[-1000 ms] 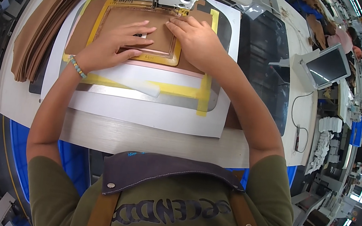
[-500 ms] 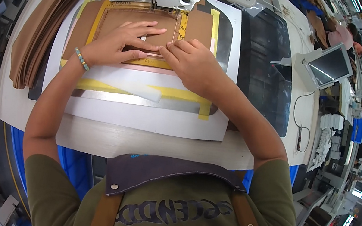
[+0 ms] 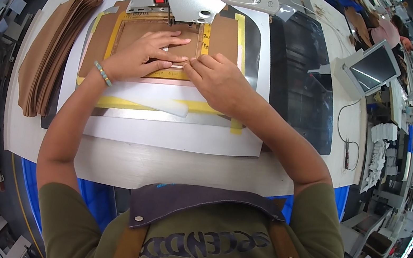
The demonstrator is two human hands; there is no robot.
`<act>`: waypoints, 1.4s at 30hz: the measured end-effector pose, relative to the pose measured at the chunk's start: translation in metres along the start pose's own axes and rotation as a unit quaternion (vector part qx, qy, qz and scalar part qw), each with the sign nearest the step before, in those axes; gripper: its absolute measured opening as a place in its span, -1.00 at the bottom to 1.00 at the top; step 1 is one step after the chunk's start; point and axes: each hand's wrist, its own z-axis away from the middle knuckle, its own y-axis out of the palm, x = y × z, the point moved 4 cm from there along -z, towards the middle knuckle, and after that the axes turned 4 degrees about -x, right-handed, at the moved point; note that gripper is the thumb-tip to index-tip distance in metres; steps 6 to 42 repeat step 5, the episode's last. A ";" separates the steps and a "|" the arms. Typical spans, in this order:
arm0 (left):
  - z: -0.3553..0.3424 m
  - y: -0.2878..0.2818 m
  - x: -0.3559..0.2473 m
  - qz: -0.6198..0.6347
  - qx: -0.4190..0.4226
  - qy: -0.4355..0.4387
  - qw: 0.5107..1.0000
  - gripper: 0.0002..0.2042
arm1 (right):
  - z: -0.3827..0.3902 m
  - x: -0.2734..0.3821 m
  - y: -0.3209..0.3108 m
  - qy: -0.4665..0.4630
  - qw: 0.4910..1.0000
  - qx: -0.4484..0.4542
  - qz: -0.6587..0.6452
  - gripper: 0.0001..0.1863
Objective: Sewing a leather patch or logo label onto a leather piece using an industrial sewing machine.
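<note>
A brown panel [image 3: 182,33] lies inside a rectangular frame edged with yellow tape [image 3: 177,75], under the head of a white sewing machine [image 3: 190,6]. My left hand [image 3: 145,57] rests on the panel, palm down with its fingers spread. A small white patch [image 3: 165,48] shows between those fingers. My right hand [image 3: 221,84] is at the frame's lower right corner, its thumb and fingers pinched together. What the pinch holds is hidden. Just left of the right fingertips, a narrow pale strip [image 3: 177,66] runs along the frame's inner edge, near my left index fingertip.
A stack of brown pieces [image 3: 51,58] stands to the left. Below the frame lie a white sheet [image 3: 173,137] and a translucent white strip [image 3: 167,106]. On the right are a dark plate [image 3: 304,79], a small screen [image 3: 375,67] and thread snips on a cord [image 3: 346,155].
The whole view has shifted, so the table and machine sit slightly lower in the picture. Against the frame, both hands keep nearly the same place and pose.
</note>
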 end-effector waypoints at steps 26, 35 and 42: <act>-0.009 -0.002 0.008 -0.019 0.002 -0.004 1.000 -0.61 | -0.002 -0.006 0.005 0.005 0.999 0.010 0.032 -0.68; -0.009 -0.002 0.008 -0.019 0.002 -0.004 1.000 -0.61 | -0.002 -0.006 0.005 0.005 0.999 0.010 0.032 -0.68; -0.009 -0.002 0.008 -0.019 0.002 -0.004 1.000 -0.61 | -0.002 -0.006 0.005 0.005 0.999 0.010 0.032 -0.68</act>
